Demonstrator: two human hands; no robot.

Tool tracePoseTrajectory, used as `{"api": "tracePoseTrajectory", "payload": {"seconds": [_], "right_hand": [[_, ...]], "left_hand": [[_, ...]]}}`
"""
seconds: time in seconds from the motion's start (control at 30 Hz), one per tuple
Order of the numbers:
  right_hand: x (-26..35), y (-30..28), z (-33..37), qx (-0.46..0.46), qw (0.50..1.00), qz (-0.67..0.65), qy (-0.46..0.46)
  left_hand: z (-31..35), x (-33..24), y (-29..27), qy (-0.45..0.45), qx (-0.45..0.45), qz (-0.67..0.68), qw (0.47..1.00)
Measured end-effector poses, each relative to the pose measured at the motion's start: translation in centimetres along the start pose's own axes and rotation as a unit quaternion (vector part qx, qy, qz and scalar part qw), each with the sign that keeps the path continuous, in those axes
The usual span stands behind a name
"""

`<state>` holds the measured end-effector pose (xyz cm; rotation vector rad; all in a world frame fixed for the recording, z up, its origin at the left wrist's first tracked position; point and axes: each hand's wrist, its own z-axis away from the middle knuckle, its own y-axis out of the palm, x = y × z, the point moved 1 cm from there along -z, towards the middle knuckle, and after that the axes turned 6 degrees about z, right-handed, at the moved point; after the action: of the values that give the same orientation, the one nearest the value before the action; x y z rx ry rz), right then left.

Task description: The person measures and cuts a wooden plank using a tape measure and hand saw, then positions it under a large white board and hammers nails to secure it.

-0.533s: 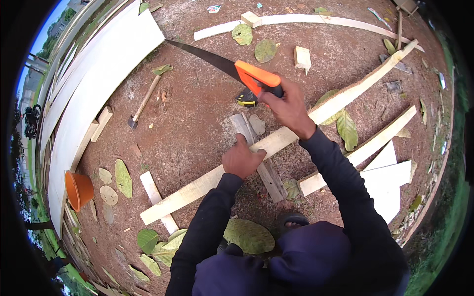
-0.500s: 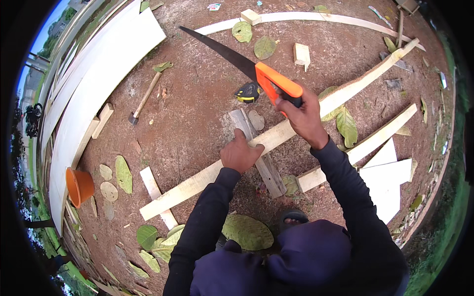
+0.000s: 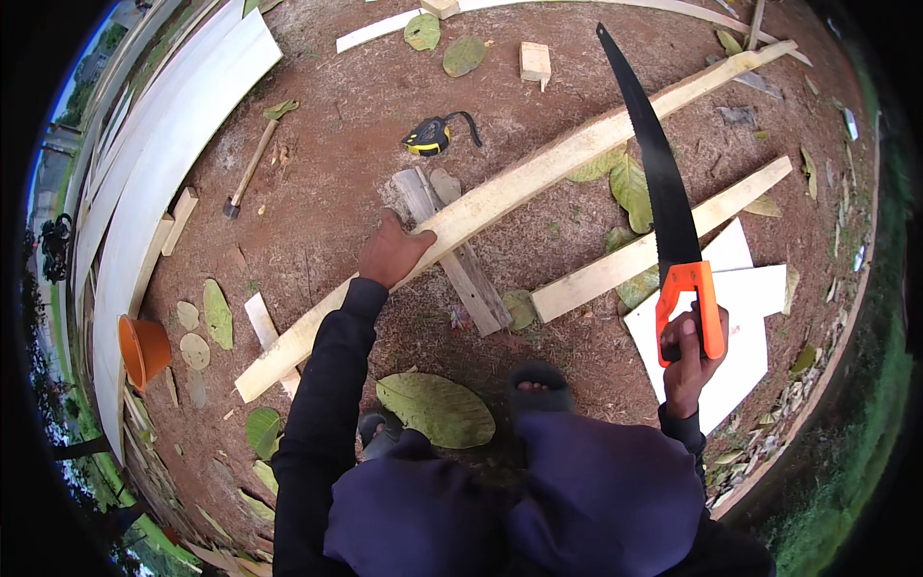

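Observation:
A long pale wooden plank (image 3: 538, 181) runs diagonally from near left to far right. It lies across a weathered grey board (image 3: 473, 284) and a short pale strip (image 3: 260, 322). My left hand (image 3: 392, 252) is closed on the plank near the grey board, thumb on its upper face. Out to the right, my right hand (image 3: 696, 358) grips the orange handle of a handsaw (image 3: 663, 178). The saw's dark blade points away from me, tip upward in the picture and apart from the hand-held plank, which it overlaps in view.
A shorter beam (image 3: 663, 240) and white panels (image 3: 755, 293) lie at the right. Beyond the plank are a yellow-black tape measure (image 3: 428, 137) and a wood block (image 3: 535, 63). A hammer (image 3: 252, 171), an orange bucket (image 3: 144, 351) and long white boards (image 3: 154, 183) occupy the left.
My right hand has carried the saw right and closer to me, off from above the plank. Its blade has swung from far left to pointing away. My left hand stays on the plank.

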<state>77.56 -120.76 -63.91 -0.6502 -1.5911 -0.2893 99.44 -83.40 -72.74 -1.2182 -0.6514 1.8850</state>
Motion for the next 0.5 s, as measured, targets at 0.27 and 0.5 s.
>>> {"api": "tracePoseTrajectory", "payload": {"seconds": [0.27,0.5], "right_hand": [[-3.7,0.8,2.3,-0.084,0.974,0.209,-0.023],[-6.4,2.7,8.7,0.144,0.947,0.276,0.076]], "left_hand": [[2.7,5.3,-4.0,-0.020,-0.032,0.002,0.999],[2.4,7.7,-8.0,0.034,-0.051,0.030,0.998]]}}
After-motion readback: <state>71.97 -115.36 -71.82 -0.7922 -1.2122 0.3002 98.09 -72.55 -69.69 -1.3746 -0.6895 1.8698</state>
